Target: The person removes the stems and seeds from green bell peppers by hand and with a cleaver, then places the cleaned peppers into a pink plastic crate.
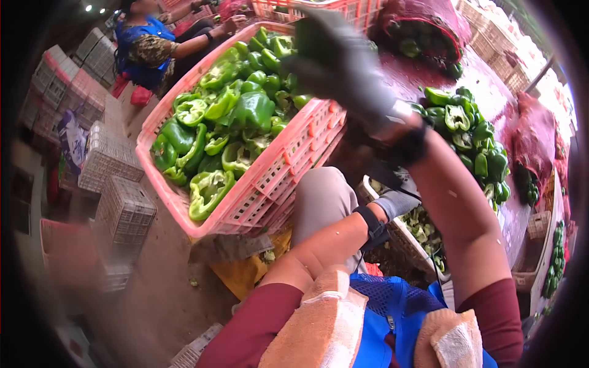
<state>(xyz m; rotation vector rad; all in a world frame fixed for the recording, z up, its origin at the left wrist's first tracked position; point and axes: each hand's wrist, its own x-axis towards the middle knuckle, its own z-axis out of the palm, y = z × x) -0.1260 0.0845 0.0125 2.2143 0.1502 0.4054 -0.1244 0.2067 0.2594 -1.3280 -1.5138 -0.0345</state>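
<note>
My right hand [356,76], in a dark grey glove, is raised over the near right corner of a pink crate [239,222]. Motion smears its fingers, and a dark green blur at their tips cannot be made out. The crate is heaped with halved and whole green bell peppers [253,110]. Lower down, my left hand [397,202], in a grey glove, is beside my knee, above a white crate [418,250] of pale green pepper scraps [428,230]. My right forearm partly hides it, so its fingers do not show clearly.
Green peppers [469,132] lie piled on a wet reddish surface [485,76] at right, near red mesh sacks [429,21]. Stacked plastic crates [123,205] stand at left. A person in a blue vest [144,43] sits beyond the pink crate.
</note>
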